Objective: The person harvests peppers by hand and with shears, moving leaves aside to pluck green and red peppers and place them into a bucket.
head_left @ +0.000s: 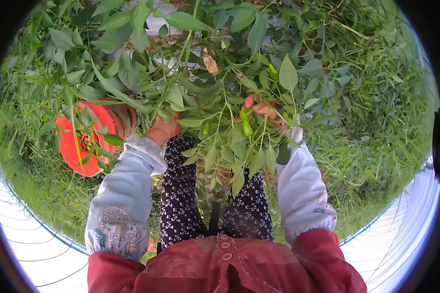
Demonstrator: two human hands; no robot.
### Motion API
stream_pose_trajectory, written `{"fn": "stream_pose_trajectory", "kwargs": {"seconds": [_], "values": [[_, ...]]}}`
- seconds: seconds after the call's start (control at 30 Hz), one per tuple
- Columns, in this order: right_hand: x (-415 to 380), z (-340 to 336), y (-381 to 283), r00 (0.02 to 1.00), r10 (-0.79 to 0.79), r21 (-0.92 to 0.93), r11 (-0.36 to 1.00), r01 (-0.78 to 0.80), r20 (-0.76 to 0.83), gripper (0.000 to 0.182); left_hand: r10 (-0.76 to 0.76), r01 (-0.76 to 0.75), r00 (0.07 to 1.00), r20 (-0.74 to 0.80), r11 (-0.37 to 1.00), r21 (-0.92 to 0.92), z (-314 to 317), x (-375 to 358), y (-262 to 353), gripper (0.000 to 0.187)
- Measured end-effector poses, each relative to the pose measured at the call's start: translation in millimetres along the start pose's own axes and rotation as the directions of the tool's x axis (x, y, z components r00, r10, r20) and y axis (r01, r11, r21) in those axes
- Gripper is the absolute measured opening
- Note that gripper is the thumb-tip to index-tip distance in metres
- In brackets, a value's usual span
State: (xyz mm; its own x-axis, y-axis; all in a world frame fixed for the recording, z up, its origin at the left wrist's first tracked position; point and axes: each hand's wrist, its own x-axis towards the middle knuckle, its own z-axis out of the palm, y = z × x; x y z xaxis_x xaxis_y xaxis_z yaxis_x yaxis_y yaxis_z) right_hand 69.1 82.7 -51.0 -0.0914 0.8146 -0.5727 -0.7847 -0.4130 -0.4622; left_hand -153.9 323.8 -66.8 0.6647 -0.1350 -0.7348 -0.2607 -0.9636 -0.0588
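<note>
Many leaves [190, 122] overhanging — right hand [268, 110] curled at green pepper [247, 128], left hand [164, 130], grip unclear — red bucket [66, 146] beside

the bucket [68, 152] lies left of the peppers [247, 129] on the plant [238, 148].

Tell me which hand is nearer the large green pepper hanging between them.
Right. The right hand has its fingers close by the upper end of the green pepper; the left hand is farther off to its left, partly behind leaves.
</note>
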Motion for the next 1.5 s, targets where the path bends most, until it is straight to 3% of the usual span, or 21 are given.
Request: {"fn": "stream_pose_trajectory", "kwargs": {"seconds": [0.03, 0.07, 0.1, 0.17, 0.37, 0.4, 0.47, 0.53, 0.67, 0.73, 0.77, 0.83, 0.93, 0.97, 1.07, 1.1, 1.13, 1.33, 1.4, 1.43, 1.5], "values": [[1, -1, 4, 0.999, -0.039, -0.027, 0.999, 0.04, 0.017, 0.041, 0.034, 0.0, 0.998, 0.055, 0.851, -0.525, 4, -7, 1, 0.033], [3, 2, 3, 0.996, -0.078, -0.052, 0.995, 0.08, 0.034, 0.043, -0.088, -0.092, 0.962, -0.26, 0.789, -0.607, 6, -19, 2, 0.034], [-1, 16, -3, 0.952, -0.283, 0.136, 0.954, 0.267, 0.117, 0.042, -0.164, -0.146, 0.901, -0.4, 0.755, -0.639, 7, -25, 4, 0.035], [-5, 6, 7, 0.971, -0.24, 0.356, 0.907, 0.225, -0.001, 0.036, -0.234, -0.241, 0.831, -0.505, 0.666, -0.706, -9, -38, -2, 0.036], [-11, 12, -16, 0.991, -0.127, 0.326, 0.936, 0.131, -0.032, 0.016, -0.316, -0.264, 0.802, -0.507, 0.574, -0.775, -39, -38, 1, 0.028], [-12, 18, -19, 0.985, -0.17, 0.361, 0.917, 0.17, -0.034, 0.014, -0.381, -0.304, 0.854, -0.353, 0.185, -0.935, -38, -32, 3, 0.025], [-11, 12, -8, 0.986, -0.15, 0.356, 0.92, 0.165, -0.072, 0.016, -0.377, -0.295, 0.906, -0.192, -0.239, -0.925, -42, -29, 2, 0.023], [-10, 0, 2, 0.986, -0.087, 0.33, 0.935, 0.131, -0.145, 0.021, 0.014, 0.313, 0.904, 0.427, -0.701, -0.641, -81, -34, -17, 0.022], [-9, 5, 0, 0.999, -0.034, 0.471, 0.882, 0.027, 0.007, 0.019, -0.032, 0.3, 0.898, 0.439, -0.685, -0.664, -65, -31, -15, 0.025], [-4, 8, 8, 0.939, -0.337, 0.5, 0.827, 0.257, 0.074, 0.019, -0.109, 0.136, 0.943, 0.316, -0.739, -0.659, -51, -29, -10, 0.028], [-5, 3, 9, 0.978, -0.206, 0.47, 0.868, 0.163, 0.04, 0.02, -0.108, 0.136, 0.943, 0.315, -0.738, -0.661, -63, -30, -14, 0.028], [-5, 6, 9, 0.997, -0.074, 0.444, 0.894, 0.065, 0.002, 0.021, -0.125, 0.256, 0.921, 0.37, -0.52, -0.815, -89, -32, -24, 0.029], [-3, 22, 3, 0.868, -0.495, 0.569, 0.704, 0.424, -0.035, 0.021, -0.097, 0.26, 0.952, 0.29, -0.239, -0.936, -64, -29, -15, 0.03], [-4, 14, -1, 0.941, -0.337, 0.481, 0.825, 0.297, -0.002, 0.022, -0.092, 0.231, 0.965, 0.244, -0.135, -0.964, -42, -27, -5, 0.03], [-9, -17, -4, 0.997, -0.042, 0.289, 0.957, 0.023, 0.059, 0.037, -0.081, 0.326, 0.925, 0.371, -0.328, -0.887, -50, -49, 1, 0.032], [-9, -21, 0, 0.982, -0.138, 0.313, 0.945, 0.093, 0.126, 0.036, -0.177, 0.142, 0.954, 0.242, -0.446, -0.884, -44, -54, 1, 0.034], [-9, -24, 2, 0.97, -0.19, 0.315, 0.939, 0.135, 0.151, 0.032, -0.181, 0.151, 0.95, 0.255, -0.448, -0.881, -32, -55, 2, 0.034], [-5, -14, -10, 0.923, -0.377, 0.489, 0.821, 0.294, 0.078, 0.022, -0.173, 0.226, 0.969, 0.178, 0.322, -0.919, -42, -71, -5, 0.039], [-1, -32, -22, 0.867, -0.356, 0.447, 0.877, 0.18, 0.349, 0.029, -0.055, 0.253, 0.967, 0.248, 0.249, -0.935, 29, -59, 21, 0.043], [-14, -33, -27, 0.931, -0.293, 0.393, 0.9, 0.192, 0.217, 0.027, -0.149, 0.411, 0.899, 0.411, -0.033, -0.911, 66, -48, 37, 0.039], [-18, -27, -29, 0.937, -0.289, 0.396, 0.897, 0.194, 0.196, 0.027, -0.553, 0.453, 0.755, 0.353, 0.051, -0.89, 60, -40, 50, 0.033]]}}
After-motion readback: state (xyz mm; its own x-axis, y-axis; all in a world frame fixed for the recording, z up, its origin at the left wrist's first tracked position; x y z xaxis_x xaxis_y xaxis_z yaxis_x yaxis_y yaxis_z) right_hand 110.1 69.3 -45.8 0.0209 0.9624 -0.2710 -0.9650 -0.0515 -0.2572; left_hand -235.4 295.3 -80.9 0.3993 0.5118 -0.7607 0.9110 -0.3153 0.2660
